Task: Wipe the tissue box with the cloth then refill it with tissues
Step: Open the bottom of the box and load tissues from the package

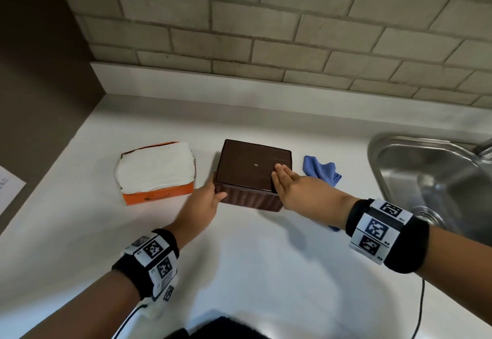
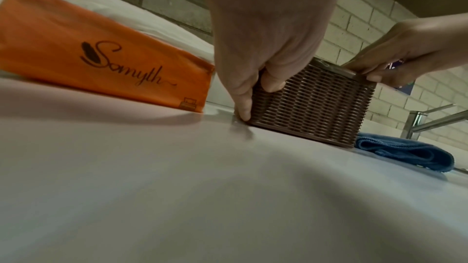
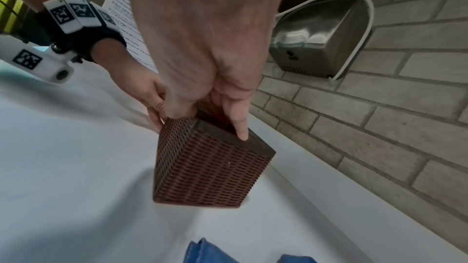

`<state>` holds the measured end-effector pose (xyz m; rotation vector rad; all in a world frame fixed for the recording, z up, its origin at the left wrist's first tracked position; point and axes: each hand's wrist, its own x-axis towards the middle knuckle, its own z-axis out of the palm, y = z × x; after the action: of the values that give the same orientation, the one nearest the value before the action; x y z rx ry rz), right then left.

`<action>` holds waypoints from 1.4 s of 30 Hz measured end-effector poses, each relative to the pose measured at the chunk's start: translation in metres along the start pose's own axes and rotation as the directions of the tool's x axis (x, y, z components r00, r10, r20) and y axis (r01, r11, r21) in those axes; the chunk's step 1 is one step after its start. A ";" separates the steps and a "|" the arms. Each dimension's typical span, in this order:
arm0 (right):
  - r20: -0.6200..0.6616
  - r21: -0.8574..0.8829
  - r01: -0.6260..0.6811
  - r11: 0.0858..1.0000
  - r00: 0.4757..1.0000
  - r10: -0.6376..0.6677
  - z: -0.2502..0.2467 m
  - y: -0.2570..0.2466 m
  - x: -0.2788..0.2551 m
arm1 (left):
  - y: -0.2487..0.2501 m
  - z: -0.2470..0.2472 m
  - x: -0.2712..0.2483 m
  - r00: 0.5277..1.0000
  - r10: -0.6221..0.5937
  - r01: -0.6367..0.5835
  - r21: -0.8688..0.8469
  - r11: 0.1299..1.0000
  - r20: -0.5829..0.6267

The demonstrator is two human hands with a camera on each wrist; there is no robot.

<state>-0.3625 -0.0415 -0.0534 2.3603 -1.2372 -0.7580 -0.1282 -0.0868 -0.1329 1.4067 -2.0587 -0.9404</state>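
Note:
A brown woven tissue box point(image 1: 253, 168) stands mid-counter with a flat plain panel facing up. My left hand point(image 1: 210, 197) grips its near-left corner, thumb on the front face point(image 2: 311, 107). My right hand point(image 1: 287, 184) lies over the near-right corner, fingers straight on the top and thumb against the side, pinching the top edge point(image 3: 210, 167). The blue cloth point(image 1: 322, 169) lies crumpled on the counter just right of the box, and neither hand touches it. An opened orange pack of white tissues point(image 1: 157, 171) sits left of the box.
A steel sink point(image 1: 426, 168) is set into the counter at the right, its tap point(image 2: 430, 119) beyond the cloth. A brick wall runs behind, with a steel hand dryer point(image 3: 321, 37) mounted on it. A paper sheet point(image 1: 8, 187) lies at the far left.

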 end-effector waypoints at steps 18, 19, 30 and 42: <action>-0.172 -0.018 -0.043 0.999 0.984 0.039 0.002 -0.018 0.004 | 0.009 -0.005 -0.003 0.998 -0.058 0.057 0.084 0.995 0.014; -0.192 -0.027 -0.045 0.999 0.981 0.039 0.003 -0.019 0.003 | 0.009 -0.006 -0.003 0.998 -0.065 0.063 0.097 0.993 0.017; -0.441 0.339 -0.121 0.933 0.856 0.271 -0.020 0.002 -0.008 | 0.007 -0.011 -0.009 0.995 -0.025 0.019 0.065 0.998 0.093; -0.398 0.795 -0.093 0.600 0.665 0.631 -0.033 0.017 -0.008 | 0.037 -0.038 0.000 0.985 0.014 -0.043 -0.168 0.985 -0.170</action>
<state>-0.3568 -0.0414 -0.0161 2.3319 -1.8029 0.8564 -0.1237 -0.0885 -0.0801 1.3151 -1.8242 -0.9287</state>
